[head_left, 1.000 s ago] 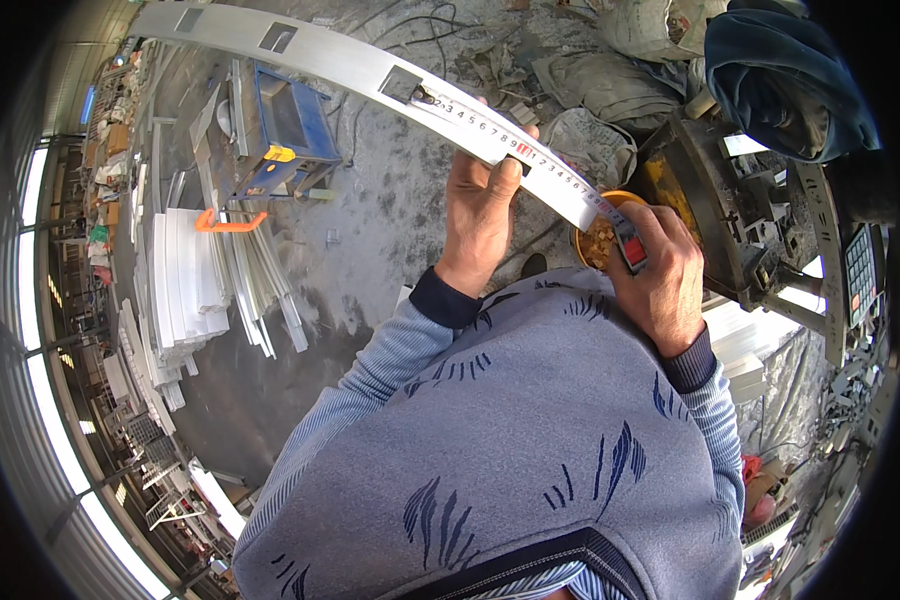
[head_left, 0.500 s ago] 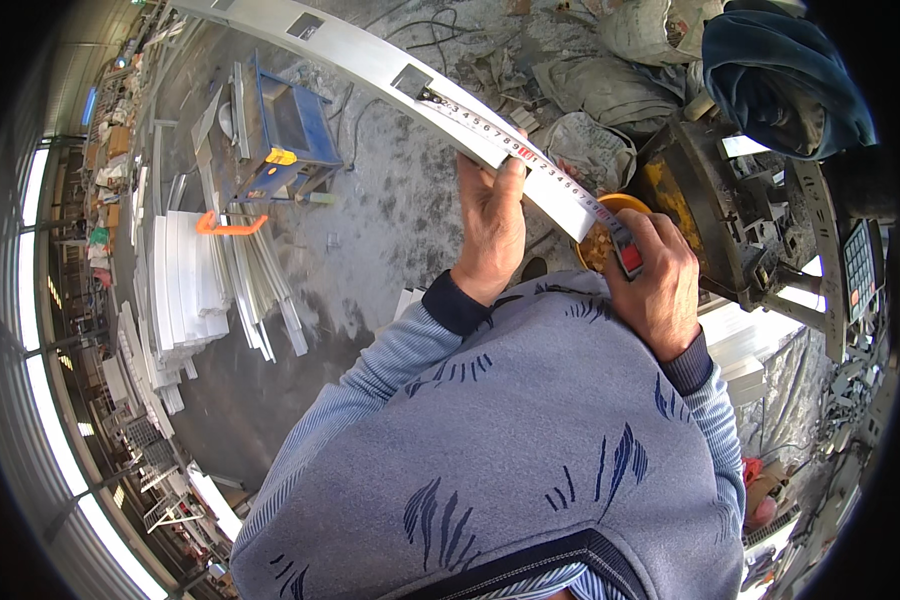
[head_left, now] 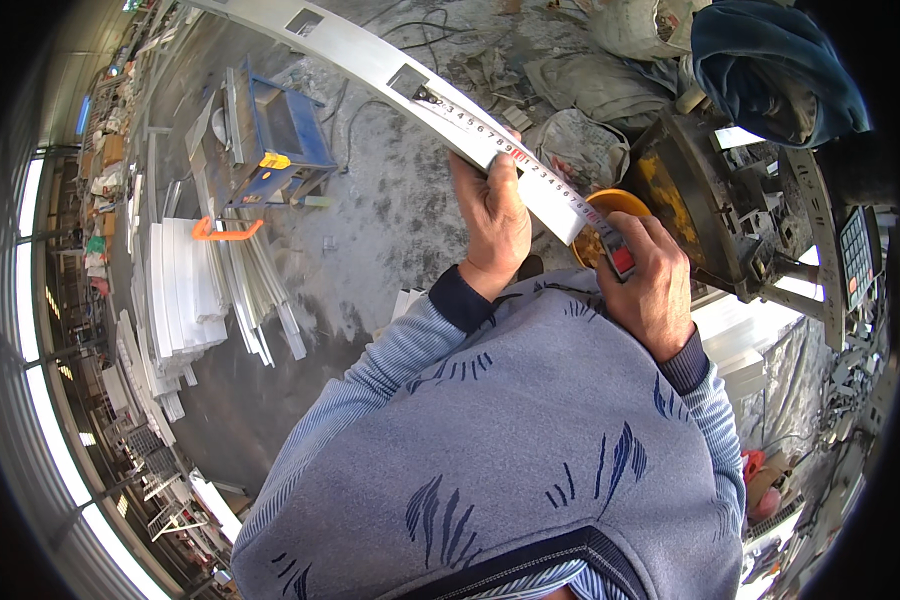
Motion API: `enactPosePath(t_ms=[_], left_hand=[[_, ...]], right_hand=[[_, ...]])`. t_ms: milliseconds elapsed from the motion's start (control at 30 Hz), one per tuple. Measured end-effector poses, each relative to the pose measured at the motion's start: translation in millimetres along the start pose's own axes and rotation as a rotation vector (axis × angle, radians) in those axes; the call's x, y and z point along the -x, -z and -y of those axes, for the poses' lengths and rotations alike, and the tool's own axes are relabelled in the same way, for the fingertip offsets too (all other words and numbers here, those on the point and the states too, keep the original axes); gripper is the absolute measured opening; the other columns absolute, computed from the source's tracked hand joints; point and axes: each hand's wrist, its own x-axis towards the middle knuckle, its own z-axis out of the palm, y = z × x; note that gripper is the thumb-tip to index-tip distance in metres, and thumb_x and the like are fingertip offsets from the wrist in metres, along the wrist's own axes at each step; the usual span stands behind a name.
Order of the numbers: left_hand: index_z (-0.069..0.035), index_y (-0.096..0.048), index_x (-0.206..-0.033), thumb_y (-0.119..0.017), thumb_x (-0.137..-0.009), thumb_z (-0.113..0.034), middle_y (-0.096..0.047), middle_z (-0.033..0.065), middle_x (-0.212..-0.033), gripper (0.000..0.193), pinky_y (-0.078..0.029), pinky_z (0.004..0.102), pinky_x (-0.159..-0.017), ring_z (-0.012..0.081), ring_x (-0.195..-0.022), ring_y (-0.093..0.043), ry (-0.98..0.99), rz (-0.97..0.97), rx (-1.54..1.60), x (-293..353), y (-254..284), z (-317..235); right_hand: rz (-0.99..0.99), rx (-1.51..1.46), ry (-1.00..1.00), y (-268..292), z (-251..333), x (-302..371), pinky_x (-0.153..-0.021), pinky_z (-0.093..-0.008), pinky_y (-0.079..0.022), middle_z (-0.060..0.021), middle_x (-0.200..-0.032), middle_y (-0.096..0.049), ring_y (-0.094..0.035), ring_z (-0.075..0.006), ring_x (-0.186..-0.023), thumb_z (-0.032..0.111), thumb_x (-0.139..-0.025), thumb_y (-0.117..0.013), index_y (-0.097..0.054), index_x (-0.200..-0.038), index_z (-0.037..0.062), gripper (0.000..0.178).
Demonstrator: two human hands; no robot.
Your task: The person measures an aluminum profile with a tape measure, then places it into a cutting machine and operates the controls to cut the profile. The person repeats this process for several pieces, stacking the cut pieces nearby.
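A person, seen from above, measures along a long, pale metal bar (head_left: 358,52) held in front of the body. The bar runs slantwise from the top left of the view to a squared end near the right hand, and two rectangular holes are cut through the part in sight. The left hand (head_left: 495,225) grips it close to that end: the thumb lies on the upper face at the edge of the tape blade, the other fingers reach underneath, and a fingertip shows past the far edge. The right hand (head_left: 652,285) has its fingers curled closed around the case of a tape measure (head_left: 622,262), whose red patch shows beside them. The blade lies along the bar's upper face, from the case to the edge of the nearer hole.

Below the bar's end, close to the right hand, is a yellow bucket (head_left: 625,199). A pale sack (head_left: 585,145) lies beyond it. At the right are a bundled dark blue cloth (head_left: 745,55) and, farther down, a calculator (head_left: 856,252). Leftward, on the grey floor (head_left: 380,225), stands a blue metal stand (head_left: 267,186), with an orange handle (head_left: 232,236) near it and a stack of white strips (head_left: 185,290) just below the handle
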Motion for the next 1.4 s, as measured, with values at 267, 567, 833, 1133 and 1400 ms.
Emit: enactPosePath(t_ms=[267, 567, 833, 1133, 1400], left_hand=[[0.001, -0.032, -0.147, -0.047, -0.095, -0.019, -0.056, 0.0134, -0.123, 0.057, -0.047, 0.0383, -0.100, 0.0213, -0.107, -0.056, 0.018, 0.075, 0.000, -0.2, 4.7, 1.1], [-0.002, -0.034, -0.146, -0.049, -0.095, -0.027, -0.053, 0.0129, -0.131, 0.059, -0.037, 0.0384, -0.110, 0.0212, -0.120, -0.050, 0.031, 0.132, -0.047, -0.5, 2.4, -4.0], [-0.008, -0.035, -0.150, -0.049, -0.100, -0.040, -0.052, 0.0110, -0.137, 0.061, -0.036, 0.0401, -0.111, 0.0216, -0.128, -0.046, 0.055, 0.124, 0.010, -0.7, -2.6, -7.8], [-0.010, -0.031, -0.156, -0.043, -0.110, -0.031, -0.044, 0.0129, -0.156, 0.052, -0.032, 0.0413, -0.118, 0.0223, -0.143, -0.040, 0.074, 0.238, 0.010, -3.0, 1.7, -9.9], [-0.009, -0.020, -0.162, -0.039, -0.114, -0.023, -0.035, 0.0147, -0.164, 0.054, -0.024, 0.0420, -0.125, 0.0219, -0.150, -0.033, 0.025, 0.332, 0.030, -3.1, -1.0, -15.2]], right_hand=[[-0.005, -0.007, -0.020, 2.1, -2.1, 0.1, -0.089, -0.0436, -0.058, -0.0172, -0.105, -0.069, -0.070, -0.0352, -0.099, 0.006, -0.073, -0.078, -0.068, -0.118, 0.0048, 0.046], [0.007, 0.005, -0.035, 4.9, -4.6, -1.6, -0.087, -0.0440, -0.059, -0.0171, -0.103, -0.068, -0.071, -0.0356, -0.097, 0.007, -0.074, -0.078, -0.068, -0.116, 0.0055, 0.044], [0.000, 0.008, -0.030, 7.6, -6.7, -4.0, -0.085, -0.0439, -0.059, -0.0170, -0.102, -0.068, -0.071, -0.0356, -0.095, 0.007, -0.074, -0.077, -0.068, -0.116, 0.0059, 0.043], [-0.021, 0.041, -0.014, 12.4, -12.1, -6.3, -0.085, -0.0436, -0.059, -0.0162, -0.104, -0.067, -0.070, -0.0354, -0.097, 0.006, -0.074, -0.077, -0.067, -0.117, 0.0064, 0.044], [-0.061, 0.077, 0.052, 15.3, -16.5, -8.6, -0.082, -0.0427, -0.060, -0.0173, -0.100, -0.066, -0.070, -0.0349, -0.091, 0.002, -0.074, -0.079, -0.066, -0.119, 0.0030, 0.047]])
